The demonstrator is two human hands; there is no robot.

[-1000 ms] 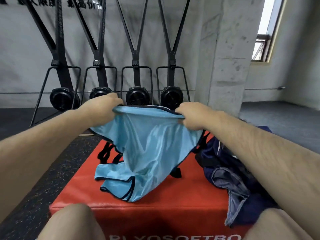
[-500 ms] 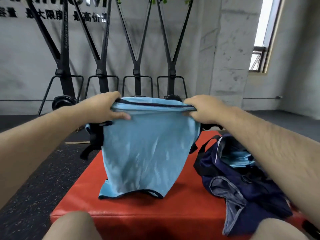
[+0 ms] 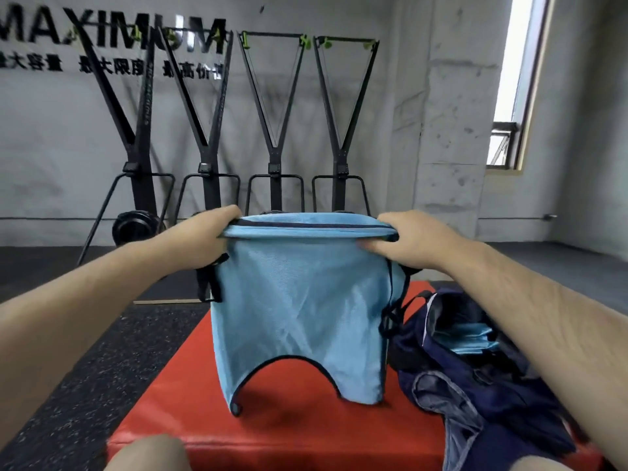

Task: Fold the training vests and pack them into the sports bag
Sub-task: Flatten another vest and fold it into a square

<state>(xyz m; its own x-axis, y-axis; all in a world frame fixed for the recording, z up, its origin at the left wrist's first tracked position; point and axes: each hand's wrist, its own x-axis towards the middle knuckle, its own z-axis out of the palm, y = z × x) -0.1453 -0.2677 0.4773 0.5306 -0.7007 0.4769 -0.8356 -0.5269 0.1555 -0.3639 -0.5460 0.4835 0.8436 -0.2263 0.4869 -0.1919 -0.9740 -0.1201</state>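
**Vest held up by its top edge, ready to be laid down for folding**

Head view: the left hand (image 3: 204, 236) and the right hand (image 3: 411, 239) each have their fingers curled tight round a top corner of the blue training vest (image 3: 299, 317). It hangs stretched between them over the red padded bench (image 3: 306, 436). Just to its right lies the open navy sports bag (image 3: 475, 385), with folded blue vests (image 3: 465, 339) inside. The step will likely go best if the top edge is kept level and taut, the cloth is lowered flat onto the bare red area, the trimmed edges are matched, and the dangling dark straps (image 3: 208, 283) are tucked in before creasing.
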